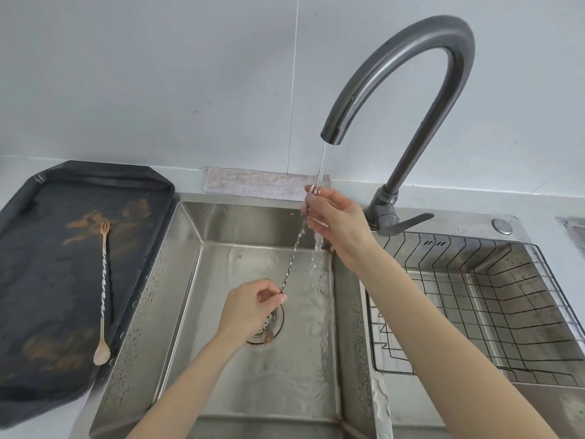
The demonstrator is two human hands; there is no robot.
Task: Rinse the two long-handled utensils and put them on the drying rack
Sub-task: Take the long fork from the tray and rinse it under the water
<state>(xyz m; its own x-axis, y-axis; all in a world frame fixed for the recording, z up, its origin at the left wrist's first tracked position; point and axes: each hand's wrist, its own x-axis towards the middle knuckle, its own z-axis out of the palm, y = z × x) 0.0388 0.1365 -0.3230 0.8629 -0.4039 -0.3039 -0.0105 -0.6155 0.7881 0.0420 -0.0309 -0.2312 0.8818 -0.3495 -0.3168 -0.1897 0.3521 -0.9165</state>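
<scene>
A long twisted-metal utensil [292, 258] slants over the left sink basin under the running water [322, 167]. My right hand [335, 221] grips its upper, copper-coloured end right below the stream. My left hand [253, 304] pinches the lower part of the handle, and the small spoon end [267, 336] hangs below it over the drain. The second utensil [103, 291], with a fork tip and a spoon tip, lies on the dark tray [19, 312] at the left. The wire drying rack [493, 299] sits in the right basin, with nothing in it.
The grey gooseneck faucet [443, 74] arches over the sink, its lever [408, 221] turned right. The steel sink [190, 280] has a strainer drain [272, 324]. A folded cloth [253, 185] lies against the back wall. A round button [502, 225] sits behind the rack.
</scene>
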